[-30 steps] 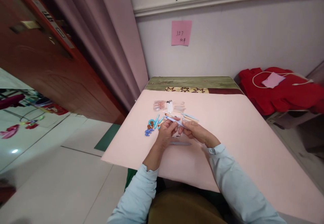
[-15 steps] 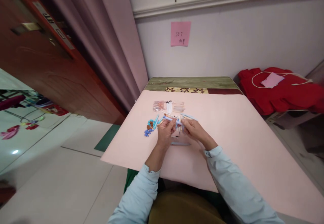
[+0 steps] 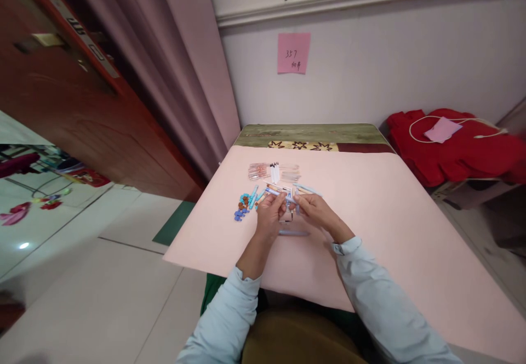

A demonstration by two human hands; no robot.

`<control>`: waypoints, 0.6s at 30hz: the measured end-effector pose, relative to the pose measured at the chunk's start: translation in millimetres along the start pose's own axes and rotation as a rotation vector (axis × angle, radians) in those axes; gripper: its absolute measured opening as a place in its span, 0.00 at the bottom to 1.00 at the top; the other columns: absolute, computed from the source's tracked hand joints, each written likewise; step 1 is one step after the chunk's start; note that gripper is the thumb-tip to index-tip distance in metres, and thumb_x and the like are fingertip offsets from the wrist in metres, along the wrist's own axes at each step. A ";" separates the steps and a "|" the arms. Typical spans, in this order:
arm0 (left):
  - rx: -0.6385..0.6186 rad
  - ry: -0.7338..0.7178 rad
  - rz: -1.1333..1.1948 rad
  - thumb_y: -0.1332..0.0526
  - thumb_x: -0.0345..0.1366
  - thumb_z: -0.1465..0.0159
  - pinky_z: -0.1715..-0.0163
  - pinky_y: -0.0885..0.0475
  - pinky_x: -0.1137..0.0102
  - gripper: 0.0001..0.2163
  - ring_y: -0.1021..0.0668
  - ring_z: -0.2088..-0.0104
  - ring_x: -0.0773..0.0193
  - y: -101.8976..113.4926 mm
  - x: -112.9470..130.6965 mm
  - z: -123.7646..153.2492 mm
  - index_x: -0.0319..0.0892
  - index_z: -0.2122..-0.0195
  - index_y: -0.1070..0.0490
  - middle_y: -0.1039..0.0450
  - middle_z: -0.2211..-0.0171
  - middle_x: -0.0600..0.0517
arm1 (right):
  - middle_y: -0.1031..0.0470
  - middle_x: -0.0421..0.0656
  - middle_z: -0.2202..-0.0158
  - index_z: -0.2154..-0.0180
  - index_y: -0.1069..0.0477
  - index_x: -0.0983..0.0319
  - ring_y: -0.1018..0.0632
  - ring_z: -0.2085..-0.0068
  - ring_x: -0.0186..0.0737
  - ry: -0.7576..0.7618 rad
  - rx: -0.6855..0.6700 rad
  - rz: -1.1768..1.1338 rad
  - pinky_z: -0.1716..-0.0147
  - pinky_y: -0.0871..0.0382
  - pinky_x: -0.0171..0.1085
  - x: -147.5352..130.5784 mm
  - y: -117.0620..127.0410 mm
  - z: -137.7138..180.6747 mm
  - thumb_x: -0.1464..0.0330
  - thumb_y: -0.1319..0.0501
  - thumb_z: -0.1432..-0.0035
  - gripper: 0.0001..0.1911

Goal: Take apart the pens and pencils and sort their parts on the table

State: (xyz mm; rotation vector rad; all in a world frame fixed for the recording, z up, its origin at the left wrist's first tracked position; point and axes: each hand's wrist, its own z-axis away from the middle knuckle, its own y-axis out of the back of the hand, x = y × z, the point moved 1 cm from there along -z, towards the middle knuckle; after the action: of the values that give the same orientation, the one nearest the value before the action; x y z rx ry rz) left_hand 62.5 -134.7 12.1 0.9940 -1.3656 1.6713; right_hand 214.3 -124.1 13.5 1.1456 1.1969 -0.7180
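Observation:
Both hands meet above a pink table [image 3: 370, 227]. My left hand [image 3: 269, 216] and my right hand [image 3: 314, 210] are closed on the two ends of a light blue pen [image 3: 287, 198] held between them. Just beyond the hands lie several loose pen barrels and parts [image 3: 279, 188]. A row of clear tubes and white refills [image 3: 273, 172] lies further back. Small blue and brown caps [image 3: 242, 206] sit in a heap left of my left hand. One pale pen barrel [image 3: 293, 233] lies on the table below the hands.
A red cloth [image 3: 456, 150] with a white cable and a pink paper lies on a surface to the right. A pink note [image 3: 293, 52] is stuck on the wall behind. A curtain [image 3: 181, 68] and a wooden door [image 3: 61, 90] stand at the left.
Both hands have drawn a little closer together and shifted slightly away from me over the pen parts. The pen stays held between them.

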 end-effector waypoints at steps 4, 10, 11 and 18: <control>0.007 -0.004 0.001 0.26 0.47 0.51 0.84 0.48 0.77 0.19 0.38 0.84 0.78 0.6 -1.5 0.1 0.37 0.73 0.29 0.35 0.83 0.58 | 0.31 0.38 0.78 0.73 0.30 0.61 0.31 0.76 0.34 -0.020 -0.027 -0.127 0.74 0.37 0.33 1.9 -2.0 -1.0 0.51 0.39 0.43 0.20; -0.007 -0.004 -0.001 0.27 0.47 0.50 0.84 0.47 0.78 0.18 0.37 0.84 0.78 -1.2 -1.5 1.2 0.37 0.72 0.28 0.35 0.83 0.58 | 0.33 0.35 0.79 0.71 0.34 0.60 0.33 0.77 0.32 -0.036 0.019 -0.118 0.77 0.41 0.32 1.1 -3.3 1.6 0.50 0.35 0.47 0.20; -0.012 -0.003 0.002 0.27 0.47 0.50 0.83 0.47 0.78 0.18 0.37 0.84 0.78 -1.6 -1.1 1.4 0.37 0.72 0.28 0.35 0.83 0.58 | 0.35 0.35 0.80 0.72 0.34 0.60 0.35 0.78 0.32 -0.038 0.002 -0.088 0.77 0.42 0.32 0.2 -2.7 1.9 0.49 0.39 0.43 0.21; 0.013 -0.011 -0.003 0.27 0.46 0.49 0.83 0.46 0.77 0.18 0.37 0.83 0.77 2.1 -0.6 0.5 0.37 0.73 0.29 0.35 0.82 0.58 | 0.30 0.38 0.79 0.75 0.32 0.61 0.33 0.77 0.33 -0.055 -0.002 -0.128 0.76 0.40 0.33 0.8 -1.6 -0.2 0.52 0.38 0.45 0.19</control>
State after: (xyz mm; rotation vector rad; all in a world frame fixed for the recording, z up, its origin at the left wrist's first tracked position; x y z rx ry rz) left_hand 60.9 -135.6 10.8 1.0141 -1.3612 1.6765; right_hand 213.0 -124.3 12.2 1.0482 1.2316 -0.8400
